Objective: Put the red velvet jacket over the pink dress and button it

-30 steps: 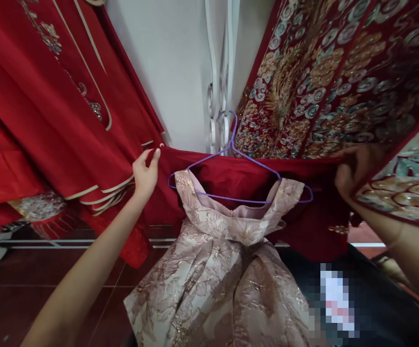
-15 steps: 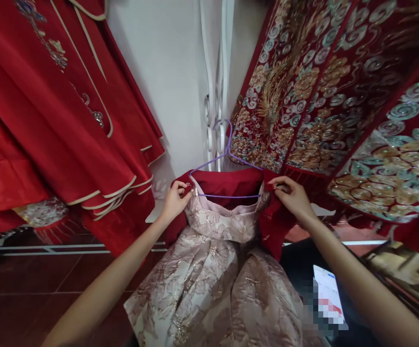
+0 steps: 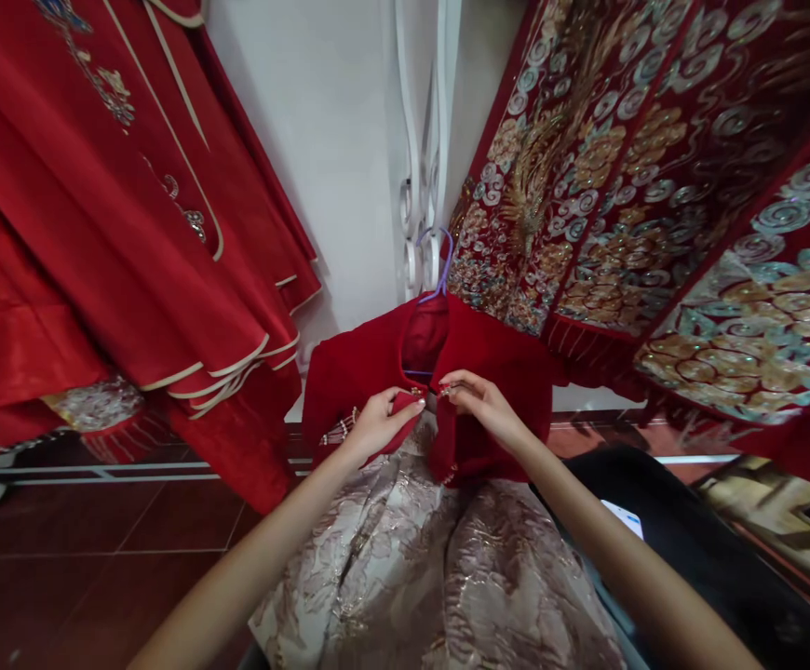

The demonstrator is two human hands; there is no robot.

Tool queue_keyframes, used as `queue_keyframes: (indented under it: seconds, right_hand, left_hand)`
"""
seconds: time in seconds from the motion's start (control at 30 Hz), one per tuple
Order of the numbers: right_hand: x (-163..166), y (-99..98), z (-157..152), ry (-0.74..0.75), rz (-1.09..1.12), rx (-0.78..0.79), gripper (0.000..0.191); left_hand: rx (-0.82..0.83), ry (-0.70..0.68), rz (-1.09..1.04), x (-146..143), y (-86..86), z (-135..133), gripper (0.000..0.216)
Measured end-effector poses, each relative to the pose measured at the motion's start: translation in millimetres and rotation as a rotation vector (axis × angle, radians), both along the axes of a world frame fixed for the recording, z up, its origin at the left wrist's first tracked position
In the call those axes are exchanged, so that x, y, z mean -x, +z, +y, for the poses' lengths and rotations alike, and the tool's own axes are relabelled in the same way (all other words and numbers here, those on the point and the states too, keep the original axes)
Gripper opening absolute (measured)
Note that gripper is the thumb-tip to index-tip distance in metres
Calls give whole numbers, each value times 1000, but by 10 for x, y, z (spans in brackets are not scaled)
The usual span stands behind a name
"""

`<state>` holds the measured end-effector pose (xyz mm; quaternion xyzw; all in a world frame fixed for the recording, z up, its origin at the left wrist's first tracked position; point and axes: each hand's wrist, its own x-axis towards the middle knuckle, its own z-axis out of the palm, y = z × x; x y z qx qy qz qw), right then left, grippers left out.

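Note:
A short red jacket (image 3: 495,349) hangs on a purple hanger (image 3: 445,265), over a pale pink-gold brocade dress (image 3: 405,558). My left hand (image 3: 382,423) pinches the jacket's left front edge near the collar, at a small beaded fastening. Opposite it, my right hand (image 3: 481,402) pinches the other front edge, also by a small beaded piece. The two edges are close together at the neck, with a small gap between them. Below my hands the fronts part and the dress shows. The dress's bodice is mostly hidden under the jacket.
Plain red garments with cream piping (image 3: 188,307) hang at the left. Red garments with heavy gold and silver embroidery (image 3: 587,205) hang at the right. Behind is a white scrolled metal stand (image 3: 409,186). A phone (image 3: 621,516) lies low at the right, partly behind my forearm.
Both hands have moved inward, drawing the jacket's front edges from the hanger's sides to the middle. The jacket now covers the dress's bodice and most of the hanger.

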<state>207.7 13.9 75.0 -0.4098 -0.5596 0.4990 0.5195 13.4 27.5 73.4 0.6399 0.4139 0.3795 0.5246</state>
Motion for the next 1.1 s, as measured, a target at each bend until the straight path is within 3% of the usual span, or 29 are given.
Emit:
queue_keyframes:
  seconds: [0.13,0.43,0.67,0.77,0.93,1.1]
  right_hand:
    - [32,4,3,13,29,-41,17]
    - [103,-41,141,1,-11,-110,12]
    - [113,10,129,1,38,-159,5]
    - [225,-12,117,-82,25,-190,3]
    - [449,-103,143,-326,5,-278,5]
    - [417,-75,145,-328,-76,-271,5]
  left_hand:
    - [21,-13,-66,34,56,-84,39]
    - [4,23,-165,-39,-56,-30,37]
    - [-279,192,-32,-35,-54,-36,22]
    - [-340,220,-15,-52,-65,-33,20]
    - [-273,156,-49,-91,-96,57,22]
    - [-259,67,-17,-122,-71,171,19]
